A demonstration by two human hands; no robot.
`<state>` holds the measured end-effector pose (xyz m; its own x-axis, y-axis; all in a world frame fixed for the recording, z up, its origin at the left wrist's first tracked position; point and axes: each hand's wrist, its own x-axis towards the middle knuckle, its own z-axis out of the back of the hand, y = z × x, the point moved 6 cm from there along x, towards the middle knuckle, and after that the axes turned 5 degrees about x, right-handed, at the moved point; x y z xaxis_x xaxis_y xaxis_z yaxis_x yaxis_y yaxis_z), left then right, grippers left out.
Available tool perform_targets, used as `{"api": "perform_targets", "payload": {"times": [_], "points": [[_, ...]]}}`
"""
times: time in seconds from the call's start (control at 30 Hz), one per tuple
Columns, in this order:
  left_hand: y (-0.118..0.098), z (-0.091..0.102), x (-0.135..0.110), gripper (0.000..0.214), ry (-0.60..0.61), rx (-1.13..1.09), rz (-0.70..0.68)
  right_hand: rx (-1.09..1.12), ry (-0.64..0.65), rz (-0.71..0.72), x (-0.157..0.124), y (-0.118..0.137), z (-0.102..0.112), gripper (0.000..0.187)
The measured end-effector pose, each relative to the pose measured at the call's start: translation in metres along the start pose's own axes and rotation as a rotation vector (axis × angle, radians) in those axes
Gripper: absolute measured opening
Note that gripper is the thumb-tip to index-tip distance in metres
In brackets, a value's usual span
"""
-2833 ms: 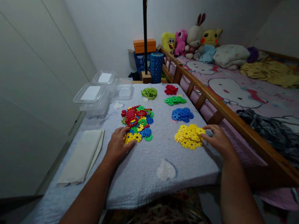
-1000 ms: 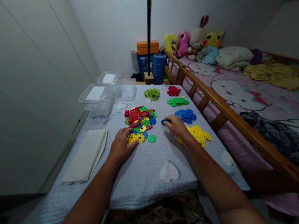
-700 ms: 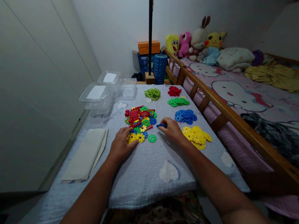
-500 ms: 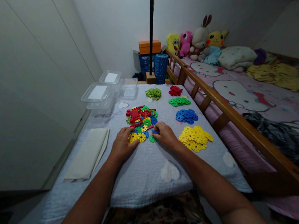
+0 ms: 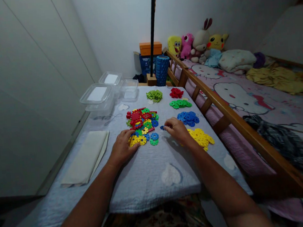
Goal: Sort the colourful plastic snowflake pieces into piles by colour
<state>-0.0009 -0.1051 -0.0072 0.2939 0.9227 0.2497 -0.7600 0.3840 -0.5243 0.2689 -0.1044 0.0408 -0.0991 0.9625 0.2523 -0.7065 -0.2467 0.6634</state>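
A mixed heap of notched plastic pieces (image 5: pixel 142 120) in red, yellow, green and blue lies mid-table. My left hand (image 5: pixel 124 145) rests at its near left side, thumb and fingers apart around yellow discs (image 5: pixel 138 140). Pinched in my right hand (image 5: pixel 176 128) is a blue snowflake disc (image 5: pixel 162 128), held between the heap and the sorted piles. Closest to that hand are a pile of blue discs (image 5: pixel 188 118) and a pile of yellow discs (image 5: pixel 202 138), the latter partly hidden by my wrist. Farther back lie green discs (image 5: pixel 180 104), red pieces (image 5: pixel 176 92) and lime pieces (image 5: pixel 154 96).
Clear plastic boxes (image 5: pixel 99 107) stand at the table's back left, papers on two lids. A folded cream cloth (image 5: pixel 85 158) lies at the left. The bed's wooden rail (image 5: pixel 215 103) borders the right side. A black pole (image 5: pixel 152 34) rises behind the table.
My right hand has moved right, away from the heap, carrying a blue disc. Another blue disc now shows where it was. My left hand stays beside the heap.
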Motion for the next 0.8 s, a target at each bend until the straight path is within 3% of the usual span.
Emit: {"api": "perform_targets", "payload": {"times": [0.2,0.27,0.37,0.47,0.63,0.8], "points": [[0.001,-0.001,0.001,0.05,-0.011,0.017,0.002,0.075,-0.199,-0.287,0.016,-0.082,0.081,0.014],[0.002,-0.002,0.001,0.05,-0.008,0.021,0.004,0.099,-0.281,-0.355,0.015,-0.107,0.096,0.015],[0.002,-0.002,0.0,0.05,-0.01,0.021,0.002,0.104,-0.341,-0.413,0.014,-0.132,0.103,0.022],[0.002,-0.002,0.0,0.049,-0.01,0.023,0.0,0.017,-0.349,-0.447,0.015,-0.141,0.1,0.022],[0.001,-0.001,0.001,0.048,0.007,0.028,0.013,-0.096,-0.377,-0.419,0.011,-0.135,0.1,0.013],[0.002,-0.001,0.001,0.05,0.02,0.04,0.013,-0.001,-0.409,-0.414,-0.021,-0.131,0.118,0.023]]}}
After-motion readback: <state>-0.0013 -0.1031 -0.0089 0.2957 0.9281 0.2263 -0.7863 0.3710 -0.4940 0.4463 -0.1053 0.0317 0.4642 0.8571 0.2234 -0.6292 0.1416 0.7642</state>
